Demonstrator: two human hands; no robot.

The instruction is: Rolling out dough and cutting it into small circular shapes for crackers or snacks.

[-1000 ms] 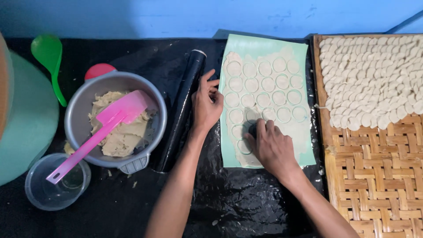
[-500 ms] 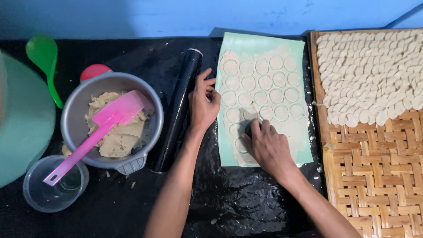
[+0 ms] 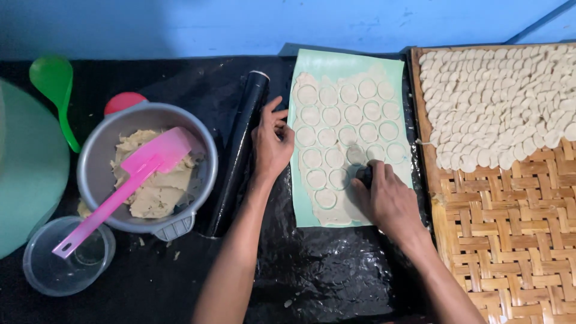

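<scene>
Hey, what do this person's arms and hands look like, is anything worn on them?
Both forearms are bare as far as the picture shows, with no sleeves in view. The left hand and the right hand have no gloves, and no rings, watch or bracelets are visible. The fingers are uncovered.

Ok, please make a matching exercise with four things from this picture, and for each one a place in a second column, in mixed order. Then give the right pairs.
Things:
1. pink spatula
2. black rolling pin
3. cut dough rounds
4. green spoon

Places:
A. piled on the woven bamboo tray, far right
B. resting in the grey bowl of filling
C. far left, beside the big green lid
D. lying between the grey bowl and the left hand

Right pairs: 1-B, 2-D, 3-A, 4-C
</scene>
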